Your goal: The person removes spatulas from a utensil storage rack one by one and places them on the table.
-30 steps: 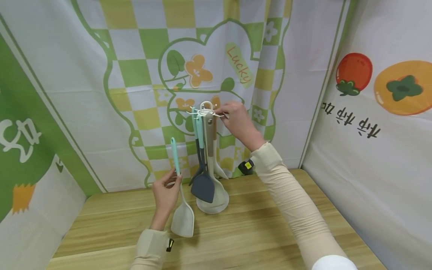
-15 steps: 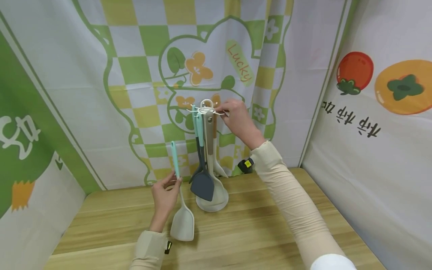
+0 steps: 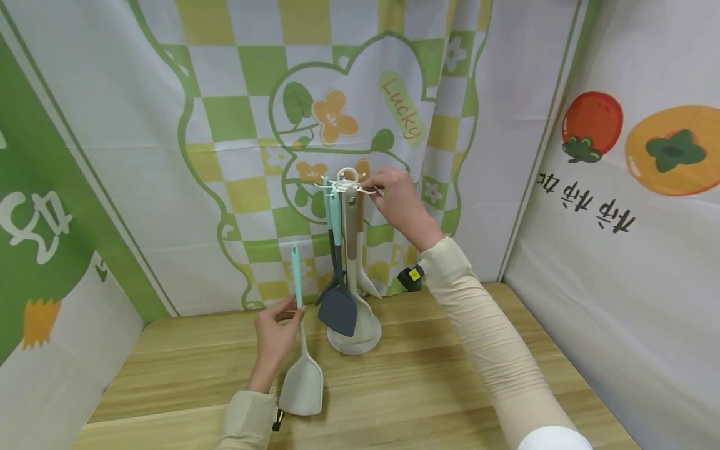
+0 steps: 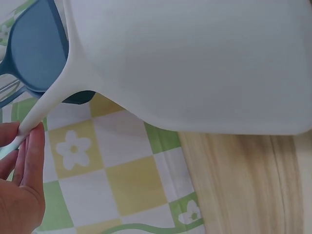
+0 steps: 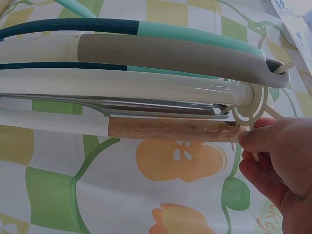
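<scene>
In the head view, my left hand (image 3: 274, 331) pinches a spatula (image 3: 302, 389) low on its mint handle. Its broad off-white blade points down in front of the table, left of a white utensil stand (image 3: 367, 347). At the stand's hooked top, thumb and fingers of my right hand (image 3: 396, 197) pinch one hook, close to the end of a wooden handle (image 5: 175, 129). A dark blue turner (image 3: 339, 312) and a ladle with a taupe handle (image 3: 352, 228) hang from the stand. The spatula's blade fills much of the left wrist view.
Behind the stand hangs a checked green and yellow curtain (image 3: 236, 194). The wooden table (image 3: 439, 387) extends to both sides of it. Printed cloth walls (image 3: 596, 281) close in on the left and right.
My left hand has shifted slightly, and the spatula sits lower, its blade nearer the viewer. The right hand keeps its grip at the top of the stand.
</scene>
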`<move>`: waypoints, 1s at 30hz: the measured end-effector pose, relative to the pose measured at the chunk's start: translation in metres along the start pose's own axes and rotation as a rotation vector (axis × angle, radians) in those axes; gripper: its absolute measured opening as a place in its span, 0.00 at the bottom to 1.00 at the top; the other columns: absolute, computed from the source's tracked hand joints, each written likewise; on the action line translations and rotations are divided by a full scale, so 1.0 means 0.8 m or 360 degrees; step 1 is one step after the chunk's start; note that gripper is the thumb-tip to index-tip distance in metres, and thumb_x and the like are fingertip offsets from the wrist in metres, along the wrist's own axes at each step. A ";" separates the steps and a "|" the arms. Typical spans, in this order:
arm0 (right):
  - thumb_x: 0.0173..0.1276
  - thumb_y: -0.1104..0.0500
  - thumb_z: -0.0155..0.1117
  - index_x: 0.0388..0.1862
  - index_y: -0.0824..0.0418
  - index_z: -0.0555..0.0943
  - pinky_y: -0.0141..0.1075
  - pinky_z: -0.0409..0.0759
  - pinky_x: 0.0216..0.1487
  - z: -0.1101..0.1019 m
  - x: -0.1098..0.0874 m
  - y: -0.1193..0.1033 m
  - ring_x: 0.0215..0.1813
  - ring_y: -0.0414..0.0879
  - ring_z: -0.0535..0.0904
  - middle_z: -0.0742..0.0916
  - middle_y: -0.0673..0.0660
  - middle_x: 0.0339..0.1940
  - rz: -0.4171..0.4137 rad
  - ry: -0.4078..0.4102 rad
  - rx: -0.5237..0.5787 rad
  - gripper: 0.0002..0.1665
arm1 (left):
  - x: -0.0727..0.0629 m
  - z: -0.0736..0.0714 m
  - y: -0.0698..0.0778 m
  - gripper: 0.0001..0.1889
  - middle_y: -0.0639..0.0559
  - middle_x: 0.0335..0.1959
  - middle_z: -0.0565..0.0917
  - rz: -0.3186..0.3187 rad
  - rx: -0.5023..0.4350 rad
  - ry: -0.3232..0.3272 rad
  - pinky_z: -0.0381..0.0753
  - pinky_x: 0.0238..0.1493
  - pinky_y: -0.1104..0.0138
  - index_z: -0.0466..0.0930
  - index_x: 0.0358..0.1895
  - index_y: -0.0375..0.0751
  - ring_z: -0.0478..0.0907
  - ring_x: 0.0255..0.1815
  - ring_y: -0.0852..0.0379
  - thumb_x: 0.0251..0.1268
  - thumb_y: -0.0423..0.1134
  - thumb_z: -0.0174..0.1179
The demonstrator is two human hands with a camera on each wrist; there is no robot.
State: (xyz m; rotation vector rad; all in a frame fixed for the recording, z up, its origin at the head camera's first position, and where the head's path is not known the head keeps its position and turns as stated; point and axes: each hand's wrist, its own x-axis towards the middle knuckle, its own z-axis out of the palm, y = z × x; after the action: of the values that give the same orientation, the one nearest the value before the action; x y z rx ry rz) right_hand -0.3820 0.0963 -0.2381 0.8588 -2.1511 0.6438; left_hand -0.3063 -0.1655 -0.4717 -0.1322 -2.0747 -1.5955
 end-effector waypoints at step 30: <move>0.66 0.72 0.69 0.39 0.66 0.90 0.39 0.87 0.46 0.002 -0.002 0.003 0.41 0.53 0.85 0.90 0.61 0.36 -0.0028 0.0046 0.0032 0.07 | -0.011 -0.001 -0.023 0.18 0.33 0.35 0.89 -0.0042 0.0119 -0.0072 0.83 0.30 0.77 0.84 0.53 0.24 0.88 0.31 0.43 0.57 0.22 0.70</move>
State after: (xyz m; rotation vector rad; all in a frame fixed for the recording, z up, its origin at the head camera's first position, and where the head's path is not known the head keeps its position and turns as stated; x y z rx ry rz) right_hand -0.3834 0.0970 -0.2410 0.8734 -2.1123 0.6663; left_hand -0.3051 -0.1699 -0.4914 -0.1164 -2.1757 -1.5413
